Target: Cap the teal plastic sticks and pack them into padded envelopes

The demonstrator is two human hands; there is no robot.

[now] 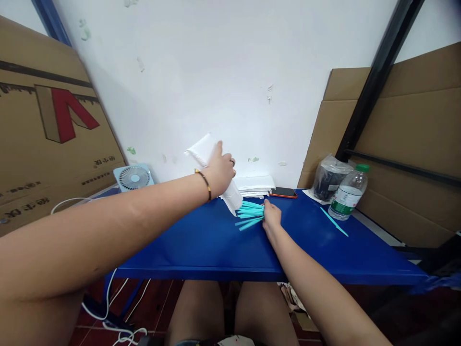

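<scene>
My left hand (221, 170) reaches across to the middle, closed around a white plastic bag (201, 150). The bag's upper part sticks out past the fingers towards the wall. Its lower end (232, 198) hangs below the hand, over the table. Just to the right, my right hand (272, 215) grips a bunch of thin turquoise plastic sticks (250, 214). They fan out to the left, and their tips are close to the bag's lower end. Whether they touch it, I cannot tell. A separate turquoise stick (334, 222) lies on the table to the right.
The blue table (216, 250) stands against a white wall. At its back lie a stack of white bags (254, 185) and a phone (284, 192). A water bottle (347, 194) and a plastic-wrapped dark roll (327, 180) stand right. A small fan (134, 178) and cardboard (46, 134) are left.
</scene>
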